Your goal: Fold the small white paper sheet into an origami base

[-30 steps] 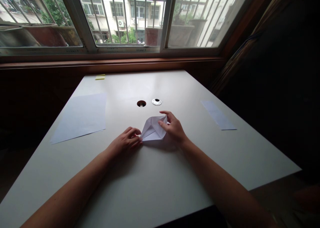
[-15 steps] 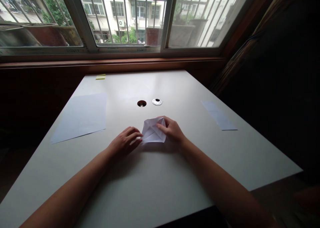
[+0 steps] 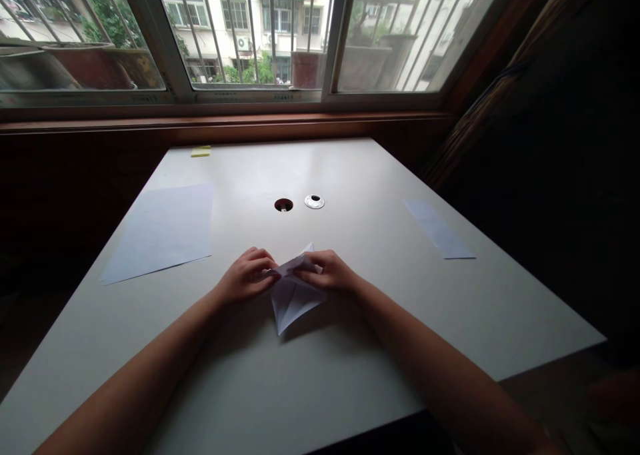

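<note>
A folded piece of white paper (image 3: 295,302) is between my two hands, just above the middle of the white table (image 3: 320,382). Creases run across it, one pointed corner hangs toward me, and another tip sticks up behind. My left hand (image 3: 250,273) pinches its left edge between thumb and fingers. On the other side my right hand (image 3: 333,270) grips the upper right part, thumb in front and fingers partly behind the paper. The fingers hide some of the folds.
Larger white sheets (image 3: 165,228) lie flat on the left. A narrow paper strip (image 3: 439,228) lies on the right. Beyond my hands are a round hole (image 3: 283,205) and a metal ring cover (image 3: 315,202). Yellow sticky notes (image 3: 201,151) sit at the far left edge, below a barred window (image 3: 250,35).
The paper has turned and tilted, so a corner now points down toward me. My left hand has closed on its edge. My right hand has shifted slightly down and nearer the left.
</note>
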`<move>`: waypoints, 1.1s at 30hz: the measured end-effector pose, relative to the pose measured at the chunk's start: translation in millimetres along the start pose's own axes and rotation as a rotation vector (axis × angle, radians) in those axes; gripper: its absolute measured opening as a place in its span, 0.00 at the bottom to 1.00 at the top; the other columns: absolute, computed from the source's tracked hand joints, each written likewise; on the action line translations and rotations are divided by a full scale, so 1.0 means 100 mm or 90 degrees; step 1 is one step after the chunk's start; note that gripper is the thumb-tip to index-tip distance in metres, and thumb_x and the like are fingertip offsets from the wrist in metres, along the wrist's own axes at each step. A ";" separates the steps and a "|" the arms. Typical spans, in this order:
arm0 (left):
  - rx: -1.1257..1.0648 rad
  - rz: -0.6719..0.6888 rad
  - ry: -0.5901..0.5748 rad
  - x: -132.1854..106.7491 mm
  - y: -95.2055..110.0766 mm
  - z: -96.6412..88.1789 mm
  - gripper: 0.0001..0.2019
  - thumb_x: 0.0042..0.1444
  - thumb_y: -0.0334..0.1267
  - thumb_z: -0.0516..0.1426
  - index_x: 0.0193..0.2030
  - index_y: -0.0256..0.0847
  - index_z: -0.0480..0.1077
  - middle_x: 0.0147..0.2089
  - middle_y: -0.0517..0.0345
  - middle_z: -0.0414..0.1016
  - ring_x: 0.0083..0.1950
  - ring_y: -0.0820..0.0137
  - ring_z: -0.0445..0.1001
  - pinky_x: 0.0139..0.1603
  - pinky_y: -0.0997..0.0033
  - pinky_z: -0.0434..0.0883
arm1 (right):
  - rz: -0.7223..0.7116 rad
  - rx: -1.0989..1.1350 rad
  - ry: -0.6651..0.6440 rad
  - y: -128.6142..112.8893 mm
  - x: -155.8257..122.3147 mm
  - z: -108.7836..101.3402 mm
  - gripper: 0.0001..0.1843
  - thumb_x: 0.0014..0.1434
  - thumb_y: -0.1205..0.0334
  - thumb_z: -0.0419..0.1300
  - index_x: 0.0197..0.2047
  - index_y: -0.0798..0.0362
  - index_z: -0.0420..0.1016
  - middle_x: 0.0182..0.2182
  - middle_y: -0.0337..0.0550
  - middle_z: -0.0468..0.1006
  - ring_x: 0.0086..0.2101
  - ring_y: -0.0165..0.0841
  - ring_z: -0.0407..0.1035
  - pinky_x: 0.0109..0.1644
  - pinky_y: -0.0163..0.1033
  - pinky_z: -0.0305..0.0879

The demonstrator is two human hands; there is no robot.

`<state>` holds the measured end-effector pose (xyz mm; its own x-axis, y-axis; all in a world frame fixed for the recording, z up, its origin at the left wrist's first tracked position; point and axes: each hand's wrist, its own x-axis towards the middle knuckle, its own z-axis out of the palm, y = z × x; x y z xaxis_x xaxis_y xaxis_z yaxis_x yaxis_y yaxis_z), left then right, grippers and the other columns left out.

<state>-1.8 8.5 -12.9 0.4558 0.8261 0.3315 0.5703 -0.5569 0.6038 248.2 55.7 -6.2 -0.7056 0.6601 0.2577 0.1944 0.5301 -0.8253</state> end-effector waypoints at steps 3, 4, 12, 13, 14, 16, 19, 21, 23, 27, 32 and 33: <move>0.018 0.001 -0.009 -0.01 -0.03 0.02 0.08 0.63 0.39 0.57 0.35 0.40 0.74 0.39 0.53 0.74 0.41 0.67 0.69 0.42 0.69 0.69 | -0.020 -0.023 -0.001 -0.03 -0.01 -0.01 0.09 0.61 0.58 0.60 0.35 0.55 0.77 0.24 0.36 0.69 0.27 0.27 0.61 0.33 0.33 0.59; 0.022 -0.007 -0.008 -0.01 -0.04 0.03 0.08 0.63 0.40 0.57 0.35 0.40 0.74 0.38 0.53 0.74 0.41 0.68 0.69 0.41 0.69 0.69 | -0.021 -0.029 0.003 -0.04 -0.01 -0.02 0.08 0.61 0.59 0.60 0.35 0.55 0.77 0.25 0.37 0.70 0.27 0.27 0.61 0.33 0.33 0.59; 0.051 -0.091 0.087 -0.02 -0.10 0.05 0.13 0.64 0.44 0.56 0.32 0.39 0.72 0.37 0.55 0.71 0.35 0.72 0.69 0.36 0.73 0.68 | -0.008 -0.114 0.042 -0.04 -0.04 -0.15 0.05 0.59 0.64 0.62 0.38 0.53 0.79 0.33 0.42 0.78 0.33 0.31 0.69 0.39 0.35 0.64; 0.049 -0.096 0.092 -0.02 -0.11 0.06 0.13 0.64 0.45 0.56 0.32 0.40 0.72 0.38 0.55 0.71 0.35 0.72 0.69 0.36 0.73 0.68 | -0.007 -0.135 0.047 -0.02 -0.03 -0.15 0.04 0.59 0.64 0.62 0.37 0.53 0.79 0.33 0.43 0.78 0.33 0.31 0.69 0.39 0.36 0.64; 0.048 -0.102 0.095 -0.02 -0.11 0.06 0.13 0.64 0.45 0.56 0.33 0.40 0.73 0.38 0.55 0.71 0.35 0.72 0.70 0.36 0.73 0.69 | -0.004 -0.150 0.050 0.00 -0.03 -0.15 0.04 0.58 0.65 0.62 0.36 0.53 0.79 0.33 0.43 0.78 0.33 0.31 0.69 0.39 0.36 0.64; 0.051 -0.115 0.098 -0.02 -0.11 0.06 0.14 0.64 0.47 0.56 0.33 0.41 0.75 0.38 0.55 0.72 0.36 0.71 0.71 0.36 0.72 0.69 | 0.004 -0.170 0.055 0.05 -0.02 -0.15 0.03 0.58 0.66 0.62 0.34 0.52 0.79 0.33 0.43 0.78 0.33 0.32 0.69 0.39 0.36 0.64; 0.048 -0.140 0.096 -0.02 -0.10 0.05 0.16 0.63 0.49 0.56 0.33 0.42 0.76 0.38 0.55 0.73 0.37 0.70 0.72 0.38 0.71 0.70 | 0.022 -0.181 0.057 0.09 0.00 -0.15 0.04 0.58 0.66 0.63 0.31 0.52 0.78 0.30 0.42 0.77 0.33 0.31 0.68 0.39 0.36 0.63; 0.046 -0.160 0.094 -0.02 -0.09 0.05 0.16 0.63 0.51 0.56 0.32 0.42 0.77 0.38 0.54 0.74 0.39 0.68 0.72 0.39 0.70 0.70 | 0.040 -0.177 0.058 0.11 0.00 -0.15 0.05 0.58 0.65 0.63 0.30 0.52 0.78 0.29 0.40 0.76 0.32 0.30 0.67 0.38 0.35 0.62; 0.044 -0.175 0.093 -0.02 -0.08 0.04 0.16 0.62 0.51 0.57 0.32 0.43 0.77 0.38 0.54 0.74 0.41 0.67 0.73 0.40 0.70 0.70 | 0.058 -0.165 0.062 0.13 0.00 -0.16 0.06 0.59 0.65 0.63 0.30 0.53 0.78 0.28 0.39 0.75 0.31 0.29 0.66 0.37 0.35 0.61; 0.028 -0.185 0.090 -0.01 -0.08 0.04 0.16 0.61 0.52 0.58 0.32 0.43 0.78 0.38 0.55 0.74 0.41 0.67 0.73 0.40 0.70 0.69 | 0.085 -0.139 0.069 0.14 -0.01 -0.15 0.06 0.59 0.63 0.63 0.31 0.52 0.78 0.30 0.39 0.75 0.31 0.28 0.66 0.36 0.34 0.60; 0.012 -0.193 0.092 -0.01 -0.07 0.02 0.17 0.61 0.52 0.58 0.30 0.42 0.78 0.38 0.54 0.75 0.38 0.68 0.74 0.37 0.71 0.69 | 0.104 -0.118 0.077 0.11 0.00 -0.15 0.07 0.59 0.61 0.63 0.30 0.53 0.78 0.28 0.38 0.73 0.30 0.28 0.65 0.35 0.34 0.59; 0.011 -0.191 0.090 -0.01 -0.06 0.02 0.18 0.61 0.52 0.58 0.30 0.42 0.78 0.38 0.54 0.75 0.38 0.68 0.74 0.37 0.71 0.69 | 0.111 -0.111 0.079 0.10 0.00 -0.14 0.07 0.59 0.61 0.63 0.30 0.53 0.78 0.28 0.38 0.73 0.29 0.28 0.65 0.35 0.34 0.59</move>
<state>-4.5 11.4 -18.2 0.1667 0.9567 0.2387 0.6770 -0.2870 0.6777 260.2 68.8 -7.6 -0.5648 0.8035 0.1882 0.4269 0.4796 -0.7666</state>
